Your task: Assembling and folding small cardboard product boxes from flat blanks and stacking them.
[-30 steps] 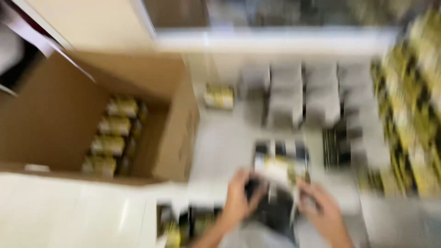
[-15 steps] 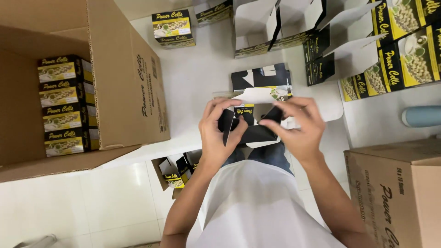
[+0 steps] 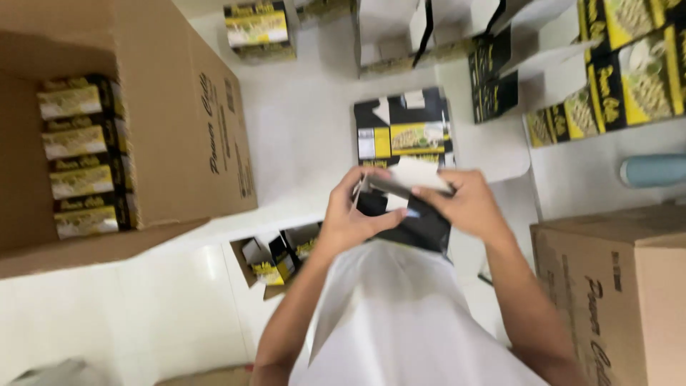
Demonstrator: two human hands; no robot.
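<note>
Both of my hands hold one small black and white carton [image 3: 411,207] over my lap. My left hand [image 3: 354,218] grips its left side, thumb across the front. Over the top white flap lies my right hand [image 3: 464,204], fingers pressing on it. Just beyond the carton a stack of flat black and yellow carton blanks [image 3: 404,129] lies on the white floor. A large open brown cardboard box [image 3: 179,121] stands at the left, with several filled black and yellow cartons [image 3: 82,154] packed in a column inside.
Folded open cartons [image 3: 493,86] and stacked finished cartons [image 3: 629,71] lie at the upper right. One carton [image 3: 257,28] sits at the top centre. A closed brown box [image 3: 614,286] is at the right, a pale blue bottle [image 3: 654,170] behind it. Small cartons [image 3: 275,257] lie by my left knee.
The view has steadied and moved closer since the blurred earliest frame. My hands have turned the small carton, and my right hand now presses down its white top flap.
</note>
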